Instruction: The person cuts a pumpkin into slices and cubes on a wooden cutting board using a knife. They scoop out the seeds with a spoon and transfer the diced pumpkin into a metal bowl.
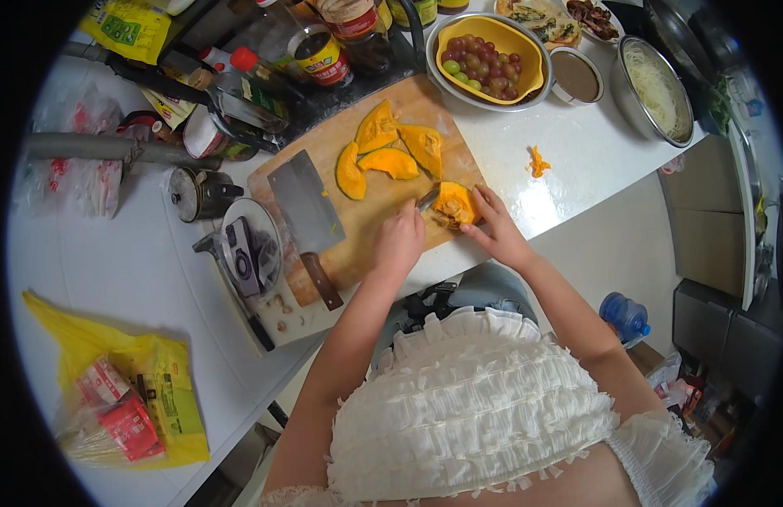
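Observation:
My left hand (401,237) is closed around a metal spoon (427,198), its bowl touching the near-left side of a pumpkin piece (453,201). Stringy pulp and seeds cling to that piece. The fingers and thumb of my right hand (496,225) grip its right side, steadying it at the near right edge of the wooden cutting board (391,225). Several pumpkin wedges (388,163) lie farther back on the board. A cleaver (306,199) rests flat at the board's left, its brown handle towards me.
Pumpkin scraps (537,162) lie on the white counter (569,196). Behind stand a yellow colander (547,54) of grapes, a cup of brown liquid (576,75) and a bowl of pale shreds (654,92). Sauce bottles (322,54) crowd the back left. A phone (241,256) lies on a plate.

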`<action>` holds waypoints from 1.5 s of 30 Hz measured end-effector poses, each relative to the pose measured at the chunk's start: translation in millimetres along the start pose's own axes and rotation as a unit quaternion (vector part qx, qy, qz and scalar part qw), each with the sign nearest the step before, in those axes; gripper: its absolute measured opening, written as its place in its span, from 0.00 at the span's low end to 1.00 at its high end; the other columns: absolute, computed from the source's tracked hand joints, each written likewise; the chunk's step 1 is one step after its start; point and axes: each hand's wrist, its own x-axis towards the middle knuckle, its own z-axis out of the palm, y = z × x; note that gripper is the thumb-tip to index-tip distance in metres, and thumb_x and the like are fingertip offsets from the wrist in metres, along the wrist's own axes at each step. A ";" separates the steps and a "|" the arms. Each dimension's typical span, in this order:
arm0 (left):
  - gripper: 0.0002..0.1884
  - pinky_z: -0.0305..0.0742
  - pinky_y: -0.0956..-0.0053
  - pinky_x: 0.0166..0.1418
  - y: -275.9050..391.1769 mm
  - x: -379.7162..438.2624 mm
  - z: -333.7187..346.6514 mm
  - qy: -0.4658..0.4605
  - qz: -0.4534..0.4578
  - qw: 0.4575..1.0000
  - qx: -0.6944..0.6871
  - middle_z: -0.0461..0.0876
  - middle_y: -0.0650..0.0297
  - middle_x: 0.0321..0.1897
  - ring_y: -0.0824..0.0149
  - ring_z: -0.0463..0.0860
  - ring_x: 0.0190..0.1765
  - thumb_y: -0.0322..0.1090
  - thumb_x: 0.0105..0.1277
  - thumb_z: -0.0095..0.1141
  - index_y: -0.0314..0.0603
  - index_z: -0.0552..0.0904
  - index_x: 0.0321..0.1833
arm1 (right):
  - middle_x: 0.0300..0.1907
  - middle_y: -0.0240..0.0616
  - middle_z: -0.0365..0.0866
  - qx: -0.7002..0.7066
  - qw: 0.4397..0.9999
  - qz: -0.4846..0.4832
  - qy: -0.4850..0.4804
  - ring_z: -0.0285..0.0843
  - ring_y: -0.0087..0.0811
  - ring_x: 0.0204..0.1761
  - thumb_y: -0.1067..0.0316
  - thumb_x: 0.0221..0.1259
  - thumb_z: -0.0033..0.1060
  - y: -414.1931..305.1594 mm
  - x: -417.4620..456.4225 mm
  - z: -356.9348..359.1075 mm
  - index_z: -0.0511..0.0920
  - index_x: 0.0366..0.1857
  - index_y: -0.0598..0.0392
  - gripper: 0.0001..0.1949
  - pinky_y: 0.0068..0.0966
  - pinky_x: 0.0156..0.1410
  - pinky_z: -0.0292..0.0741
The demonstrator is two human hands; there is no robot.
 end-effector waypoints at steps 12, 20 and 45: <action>0.12 0.78 0.56 0.36 5.9 12.6 3.4 -0.011 0.051 0.992 0.112 0.83 0.53 0.32 0.48 0.82 0.30 0.36 0.67 0.46 0.41 0.77 0.49 | 0.59 0.50 0.66 0.131 0.990 0.038 -0.042 0.68 0.44 0.58 0.58 0.57 0.65 12.3 13.2 -0.6 0.66 0.63 0.61 0.31 0.29 0.60 0.69; 0.13 0.78 0.57 0.34 1.3 19.8 1.8 -0.046 0.093 0.981 0.161 0.82 0.57 0.34 0.51 0.83 0.29 0.36 0.65 0.48 0.43 0.76 0.50 | 0.57 0.45 0.66 0.149 0.985 0.054 -0.064 0.70 0.34 0.52 0.63 0.56 0.66 13.2 20.3 -5.9 0.68 0.62 0.61 0.30 0.24 0.55 0.71; 0.11 0.79 0.58 0.33 -11.7 31.9 -1.5 -0.057 0.110 0.980 0.153 0.82 0.54 0.30 0.50 0.83 0.29 0.34 0.65 0.45 0.39 0.75 0.47 | 0.41 0.49 0.69 -0.063 0.998 0.005 -0.012 0.73 0.48 0.41 0.48 0.56 0.61 -1.6 18.3 6.9 0.62 0.66 0.54 0.36 0.35 0.46 0.73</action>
